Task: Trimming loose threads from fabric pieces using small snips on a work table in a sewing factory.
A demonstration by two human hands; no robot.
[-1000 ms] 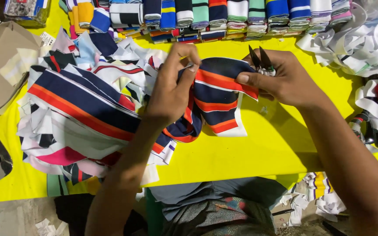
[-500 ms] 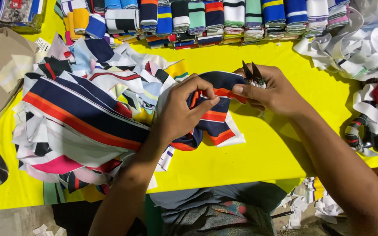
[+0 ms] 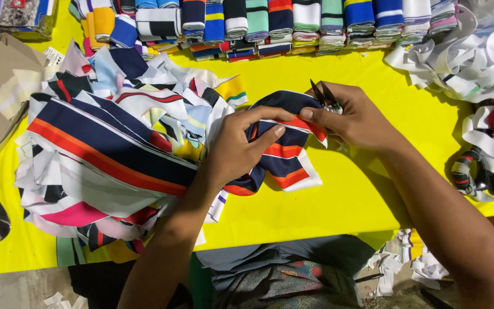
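Observation:
A navy collar strip with red and white stripes [image 3: 284, 150] lies folded on the yellow table [image 3: 373, 189]. My left hand [image 3: 241, 143] pinches its upper fold between thumb and fingers. My right hand [image 3: 353, 117] touches the same fold from the right and also holds small thread snips [image 3: 322, 94], their dark blades pointing up and away. Both hands meet near the middle of the table.
A big loose heap of striped collar strips [image 3: 104, 154] covers the left half. Folded striped stacks [image 3: 270, 23] line the far edge. White strips [image 3: 470, 57] pile at the right, and a brown bag [image 3: 1, 86] sits far left. Scraps [image 3: 413, 263] lie on the floor.
The navy strip has been folded tighter and shifted a little toward the heap. My left fingers have slid up along its top fold toward the right hand.

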